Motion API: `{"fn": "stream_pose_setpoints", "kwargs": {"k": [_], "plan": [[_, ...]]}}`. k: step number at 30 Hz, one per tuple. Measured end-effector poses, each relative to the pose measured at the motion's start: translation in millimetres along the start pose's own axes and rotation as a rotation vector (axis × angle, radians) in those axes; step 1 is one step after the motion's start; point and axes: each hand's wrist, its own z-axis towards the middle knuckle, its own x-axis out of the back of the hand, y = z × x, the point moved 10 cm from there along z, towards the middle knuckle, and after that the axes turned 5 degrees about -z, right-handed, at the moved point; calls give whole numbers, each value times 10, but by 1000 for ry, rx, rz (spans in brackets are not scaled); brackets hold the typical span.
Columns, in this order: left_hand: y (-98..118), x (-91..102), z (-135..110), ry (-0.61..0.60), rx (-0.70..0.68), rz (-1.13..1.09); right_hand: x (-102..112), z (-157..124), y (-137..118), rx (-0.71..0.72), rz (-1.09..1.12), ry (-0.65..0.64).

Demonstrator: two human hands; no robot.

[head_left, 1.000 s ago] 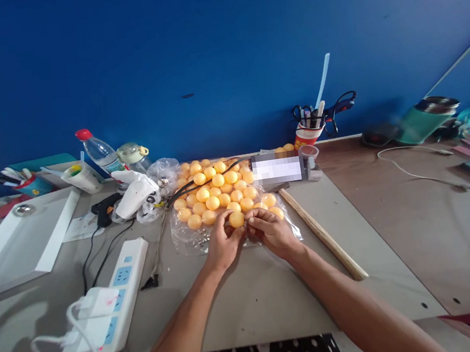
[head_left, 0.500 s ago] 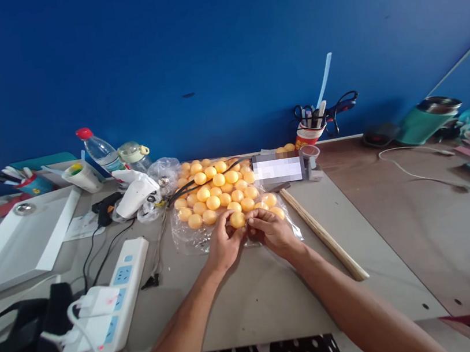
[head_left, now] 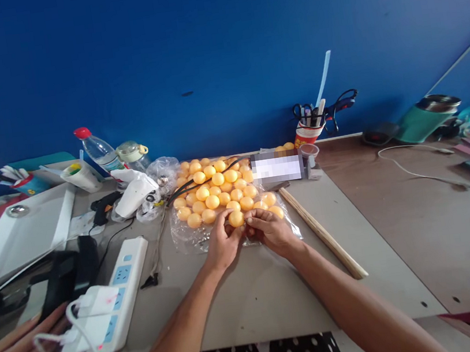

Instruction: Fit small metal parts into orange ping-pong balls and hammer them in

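An orange ping-pong ball (head_left: 236, 218) is between the thumb and fingers of my left hand (head_left: 223, 246), which is closed on it. Just to its right, my right hand (head_left: 273, 232) has thumb and fingertips pinched together close to the ball. What they pinch, if anything, is too small to make out. Beyond both hands lie several more orange balls (head_left: 212, 202) on and in a clear plastic bag (head_left: 186, 238). Black cables (head_left: 188, 186) cross over the pile. To the right of my right hand lies a long, pale bundle of wooden sticks (head_left: 324, 233).
A white power strip (head_left: 130, 266) with plugs lies left. Beyond it are a glue gun (head_left: 103, 209), a white tray (head_left: 54, 216) and a red-capped bottle (head_left: 98, 151). A co-worker's hand (head_left: 36, 347) is at a black object (head_left: 61, 276). A pen cup (head_left: 308, 132) stands at the back.
My hands and the ball stay nearly in place. At the left, the black object has moved rightward and away, over the tray's near edge, and more of the co-worker's hand shows.
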Motion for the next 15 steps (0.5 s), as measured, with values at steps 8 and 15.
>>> {"fn": "stream_pose_setpoints", "kwargs": {"k": [8, 15], "plan": [[-43, 19, 1, 7, -5, -14, 17, 0, 12, -13, -15, 13], [-50, -10, -3, -9, 24, -39, -11, -2, 10, -26, 0, -1]]}}
